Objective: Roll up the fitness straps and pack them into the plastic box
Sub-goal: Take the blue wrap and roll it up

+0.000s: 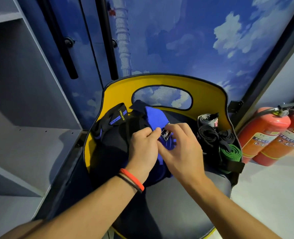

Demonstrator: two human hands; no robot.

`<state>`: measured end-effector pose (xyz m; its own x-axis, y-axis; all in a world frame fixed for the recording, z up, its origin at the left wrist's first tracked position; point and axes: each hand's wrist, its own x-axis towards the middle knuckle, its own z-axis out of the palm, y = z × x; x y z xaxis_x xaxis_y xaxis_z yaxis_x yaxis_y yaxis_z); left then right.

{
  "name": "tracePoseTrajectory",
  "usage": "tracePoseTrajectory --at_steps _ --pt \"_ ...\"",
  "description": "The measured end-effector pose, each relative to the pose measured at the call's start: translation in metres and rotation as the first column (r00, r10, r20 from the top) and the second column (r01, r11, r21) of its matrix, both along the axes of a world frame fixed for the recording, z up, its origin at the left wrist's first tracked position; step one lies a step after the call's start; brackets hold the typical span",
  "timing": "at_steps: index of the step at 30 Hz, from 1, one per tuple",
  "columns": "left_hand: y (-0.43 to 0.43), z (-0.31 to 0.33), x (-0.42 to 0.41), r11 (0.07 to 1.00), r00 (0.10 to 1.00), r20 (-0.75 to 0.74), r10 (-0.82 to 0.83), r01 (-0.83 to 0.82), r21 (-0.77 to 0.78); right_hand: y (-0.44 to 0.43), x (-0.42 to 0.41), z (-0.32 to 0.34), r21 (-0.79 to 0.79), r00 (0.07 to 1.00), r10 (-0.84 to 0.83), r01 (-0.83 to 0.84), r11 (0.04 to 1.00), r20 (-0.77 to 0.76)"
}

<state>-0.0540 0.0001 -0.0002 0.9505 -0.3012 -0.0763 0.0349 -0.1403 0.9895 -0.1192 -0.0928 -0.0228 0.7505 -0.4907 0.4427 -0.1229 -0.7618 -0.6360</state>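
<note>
On the dark seat of the yellow chair [210, 94], dead centre, lies the blue strap [155, 118]. The left hand [142, 147] pinches its edge; the right hand [180, 147] holds it at the label, fingers curled narrowly, though the print there is too blurred to read. Its lower length vanishes under both wrists. At ten o'clock a black strap [116, 118] with blue stripes drapes loose. At three o'clock sit the rolled straps [210, 135], partly overlapping, with fire extinguishers [263, 135] beyond, cut off by the frame.
</note>
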Motion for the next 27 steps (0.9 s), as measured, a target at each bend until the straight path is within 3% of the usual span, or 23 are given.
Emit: tracePoseTrajectory --at_steps 3,5,8,10,12,14,15,20,24,27 --pt "-0.002 -0.002 -0.004 1.000 1.000 -0.006 0.005 -0.005 -0.027 -0.006 0.004 -0.001 -0.132 0.997 -0.070 0.073 0.989 0.023" --pt "-0.002 0.002 -0.003 0.994 0.996 -0.023 -0.085 0.083 -0.071 -0.011 0.005 -0.003 -0.113 0.998 -0.043 0.049 0.992 0.056" --pt "0.000 0.003 0.000 0.976 0.979 0.016 -0.205 0.205 -0.076 -0.025 0.008 0.000 0.120 0.998 -0.011 0.003 0.993 0.065" --pt "0.002 0.004 0.009 0.994 0.984 0.144 -0.104 0.100 0.032 -0.040 0.012 0.003 0.315 0.999 0.003 -0.016 0.949 0.040" --pt "0.005 0.005 0.024 0.996 0.977 0.212 -0.021 0.003 0.087 -0.050 0.015 0.010 0.598 0.993 0.074 -0.116 0.793 0.094" --pt "0.009 0.007 0.035 0.980 0.970 0.226 -0.094 0.051 0.190 -0.057 0.010 0.021 0.818 0.978 0.134 -0.208 0.537 0.161" --pt "0.010 0.008 0.036 0.963 0.955 0.251 -0.159 0.094 0.251 -0.060 0.006 0.024 0.853 0.973 0.167 -0.221 0.472 0.160" --pt "0.004 0.014 0.031 0.929 0.896 0.348 -0.274 0.153 0.338 -0.068 0.003 0.023 0.837 0.961 0.246 -0.234 0.495 0.123" --pt "0.001 0.010 0.032 0.913 0.936 0.216 -0.279 0.188 0.363 -0.066 0.007 0.009 0.764 0.985 0.153 -0.157 0.625 0.077" --pt "-0.003 0.009 0.036 0.943 0.967 0.148 -0.209 0.160 0.291 -0.066 0.007 0.006 0.705 0.982 0.173 -0.180 0.686 0.082"
